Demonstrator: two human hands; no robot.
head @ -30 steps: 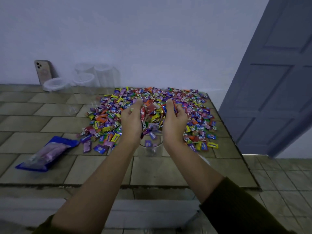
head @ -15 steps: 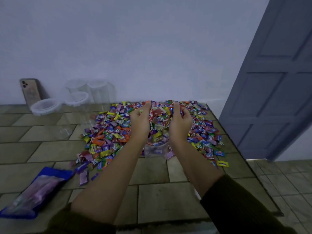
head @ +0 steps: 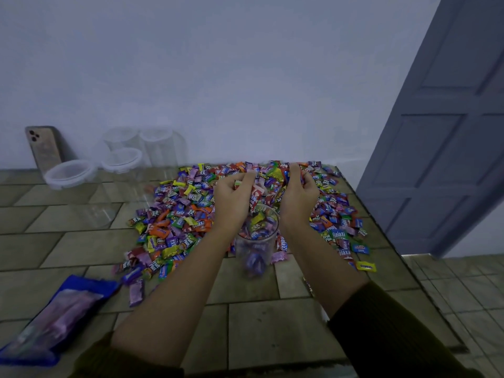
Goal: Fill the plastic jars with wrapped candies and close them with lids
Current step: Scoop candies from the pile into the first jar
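- The clear plastic jar point(head: 256, 242) stands upright on the tiled worktop point(head: 272, 331), at the near edge of the candy heap and between the two wrists. Its mouth is open with no lid on it, and wrapped candies lie inside, some at the bottom and more near the top.
- The left hand point(head: 233, 199) and right hand point(head: 298, 192) are held side by side just above the jar's mouth, palms facing each other. The fingers of both are curled inward.
- Cupped between both hands is a handful of candies point(head: 260, 188) in red, pink and yellow wrappers. Its lowest pieces hang right over the jar's rim.
- Behind and to both sides of the jar a broad pile of candies point(head: 180, 222) in many colours spreads over the worktop, reaching to the wall and to the right edge. A few pieces lie apart at its near fringe.
- Dark sleeves cover both forearms near the bottom of the view.
- At the back left, well apart from the jar, a group of other clear jars point(head: 161, 148) stands by the wall, two of them with white-rimmed tops.
- A phone point(head: 43, 150) leans upright against the wall just beside them.
- A blue bag point(head: 54, 312) lies flat at the near left.
- A grey-blue door point(head: 450, 137) stands to the right.
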